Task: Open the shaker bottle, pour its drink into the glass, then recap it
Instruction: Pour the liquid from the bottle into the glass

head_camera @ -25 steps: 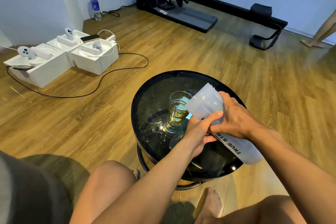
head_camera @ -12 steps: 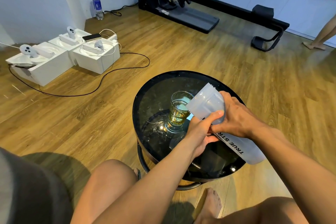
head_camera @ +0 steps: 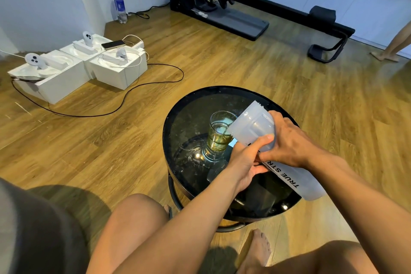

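Note:
A translucent white shaker bottle (head_camera: 253, 125) with black lettering is tilted steeply, its open mouth over the rim of a clear glass (head_camera: 220, 133). The glass stands on a round black glass table (head_camera: 184, 122) and holds yellowish drink about halfway up. My right hand (head_camera: 289, 142) grips the bottle's upper body from the right. My left hand (head_camera: 246, 158) grips it from below and the left, thumb pressed on its side. The bottle's cap is not in sight.
White boxes (head_camera: 117, 69) with controllers, a phone and cables lie on the wooden floor at left. A plastic water bottle (head_camera: 119, 5) stands by the wall. Black exercise equipment (head_camera: 240, 15) lies behind. Another person's leg (head_camera: 398, 40) is at far right. My knees are below the table.
The bottle and both hands have barely moved; the view has shifted slightly. The level in the glass looks about the same.

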Action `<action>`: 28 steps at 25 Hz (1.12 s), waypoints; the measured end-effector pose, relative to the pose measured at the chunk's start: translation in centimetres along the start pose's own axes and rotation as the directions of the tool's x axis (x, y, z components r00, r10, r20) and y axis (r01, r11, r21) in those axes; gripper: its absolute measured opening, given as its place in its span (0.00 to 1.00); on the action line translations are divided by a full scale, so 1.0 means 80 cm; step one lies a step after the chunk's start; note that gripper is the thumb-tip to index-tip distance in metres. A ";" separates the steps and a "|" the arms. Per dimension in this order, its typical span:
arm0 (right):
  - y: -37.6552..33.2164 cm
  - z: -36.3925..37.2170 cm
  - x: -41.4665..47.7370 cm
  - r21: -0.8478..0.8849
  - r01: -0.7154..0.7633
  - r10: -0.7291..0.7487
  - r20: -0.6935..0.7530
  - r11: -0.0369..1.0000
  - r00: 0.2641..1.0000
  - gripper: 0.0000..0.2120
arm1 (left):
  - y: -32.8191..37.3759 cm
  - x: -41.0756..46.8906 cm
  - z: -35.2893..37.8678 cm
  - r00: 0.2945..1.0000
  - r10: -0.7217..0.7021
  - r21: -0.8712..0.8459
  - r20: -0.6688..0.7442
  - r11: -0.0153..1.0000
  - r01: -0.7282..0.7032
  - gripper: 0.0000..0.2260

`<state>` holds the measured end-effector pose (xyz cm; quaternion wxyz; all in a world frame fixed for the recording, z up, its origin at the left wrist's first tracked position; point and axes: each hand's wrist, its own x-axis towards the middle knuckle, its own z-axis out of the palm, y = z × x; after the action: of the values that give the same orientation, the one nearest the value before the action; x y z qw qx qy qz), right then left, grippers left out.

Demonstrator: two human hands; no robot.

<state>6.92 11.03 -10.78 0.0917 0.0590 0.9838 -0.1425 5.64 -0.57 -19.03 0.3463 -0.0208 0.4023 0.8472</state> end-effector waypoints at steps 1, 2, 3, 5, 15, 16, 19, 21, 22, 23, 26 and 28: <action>0.000 0.000 0.001 0.003 -0.002 0.002 0.000 1.000 1.000 0.47 | 0.000 0.000 0.000 1.000 0.002 0.000 0.002 1.000 -0.002 0.14; 0.000 -0.001 0.001 0.005 -0.004 0.004 0.002 1.000 1.000 0.47 | 0.000 0.000 0.000 1.000 0.005 -0.002 0.004 1.000 -0.005 0.13; 0.000 -0.001 0.001 0.006 -0.004 0.004 0.004 1.000 1.000 0.47 | 0.000 0.000 0.000 1.000 0.006 -0.004 0.005 1.000 -0.006 0.13; 0.000 -0.001 0.001 0.004 -0.003 0.003 0.006 1.000 1.000 0.48 | 0.001 0.000 0.000 1.000 0.004 -0.008 0.003 1.000 -0.004 0.13; 0.000 0.000 0.003 -0.018 -0.003 0.003 0.007 1.000 1.000 0.50 | 0.001 0.000 0.000 1.000 -0.004 -0.019 0.005 1.000 0.004 0.13; 0.001 0.001 0.002 -0.021 -0.002 0.002 0.006 1.000 1.000 0.50 | 0.000 0.000 0.000 1.000 -0.003 -0.020 0.006 1.000 0.003 0.13; 0.002 0.002 0.003 -0.027 0.003 -0.003 -0.004 1.000 1.000 0.50 | 0.000 0.000 -0.001 1.000 -0.002 -0.019 0.008 1.000 0.002 0.13; 0.002 0.002 0.003 -0.031 0.006 -0.007 -0.011 0.999 1.000 0.48 | 0.000 0.000 -0.001 1.000 -0.002 -0.020 0.008 1.000 0.002 0.13; 0.002 0.002 0.004 -0.034 0.007 -0.008 -0.012 0.999 1.000 0.48 | 0.000 0.000 -0.001 1.000 -0.002 -0.021 0.006 1.000 0.002 0.14; 0.001 0.003 0.004 -0.038 0.008 -0.008 -0.013 0.999 1.000 0.48 | 0.000 0.000 -0.001 1.000 -0.002 -0.021 0.003 1.000 0.002 0.14; 0.001 0.002 0.003 -0.050 0.007 -0.008 -0.016 0.999 1.000 0.48 | -0.001 0.000 -0.001 1.000 0.000 -0.012 -0.005 1.000 0.000 0.18; 0.000 0.002 0.003 -0.049 0.009 -0.010 -0.015 0.999 1.000 0.48 | 0.000 0.000 -0.001 1.000 0.002 -0.013 -0.006 1.000 -0.002 0.19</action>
<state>6.73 11.04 -10.95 0.0851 0.0533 0.9879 -0.1181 5.65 -0.62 -19.08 0.3440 -0.0253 0.3978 0.8502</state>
